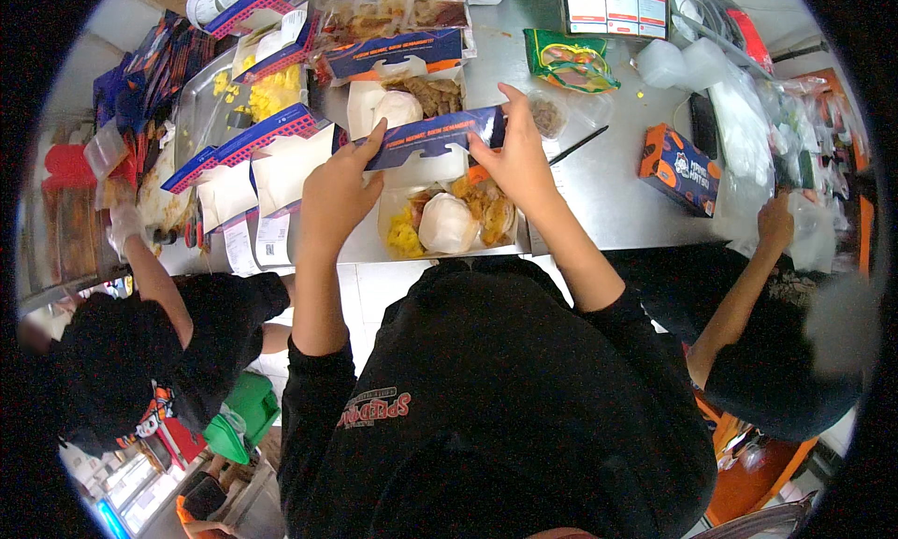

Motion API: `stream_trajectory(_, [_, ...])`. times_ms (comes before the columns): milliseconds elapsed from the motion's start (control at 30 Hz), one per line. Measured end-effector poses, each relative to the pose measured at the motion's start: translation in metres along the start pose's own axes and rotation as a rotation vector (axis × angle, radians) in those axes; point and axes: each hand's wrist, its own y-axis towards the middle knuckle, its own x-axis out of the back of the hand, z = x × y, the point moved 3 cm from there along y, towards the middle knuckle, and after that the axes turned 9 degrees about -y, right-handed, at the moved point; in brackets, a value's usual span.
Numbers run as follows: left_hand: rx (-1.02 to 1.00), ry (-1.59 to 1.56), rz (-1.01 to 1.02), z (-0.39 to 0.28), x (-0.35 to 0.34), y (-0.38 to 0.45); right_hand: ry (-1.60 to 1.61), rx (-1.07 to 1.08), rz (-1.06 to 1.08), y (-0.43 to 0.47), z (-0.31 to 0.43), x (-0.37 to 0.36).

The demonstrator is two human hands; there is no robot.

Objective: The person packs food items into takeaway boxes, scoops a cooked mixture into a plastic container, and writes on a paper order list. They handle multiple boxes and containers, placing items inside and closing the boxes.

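Observation:
Both of my hands are on the printed blue lid flap [431,142] of a paperboard meal box. My left hand [342,188] grips the flap's left end, and my right hand [515,160] pinches its right end between thumb and fingers. The lid stands raised, so the box is open towards me. Inside lie a paper-wrapped round portion [449,223], yellow scrambled egg [405,234] and browned fried pieces [494,220]. Just behind, another open box holds a white wrapped portion [397,109] and brown sliced meat [435,97].
Empty open boxes [291,170] and paper slips [272,241] lie left, near an egg tray [203,97]. On the right are a closed box [679,168], a black pen [579,144], a green packet [570,60] and a screen [616,5]. Co-workers' hands [126,230] work at both sides.

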Motion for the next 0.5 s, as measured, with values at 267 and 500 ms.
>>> stream_trajectory(267, [-0.057,0.077,0.013,0.007,0.01,-0.002,-0.137,-0.073,0.175,0.0,0.005,-0.005])
stream_trajectory(500, [-0.198,0.193,-0.114,0.011,0.016,-0.016,-0.049,0.216,0.415,0.022,-0.012,0.03])
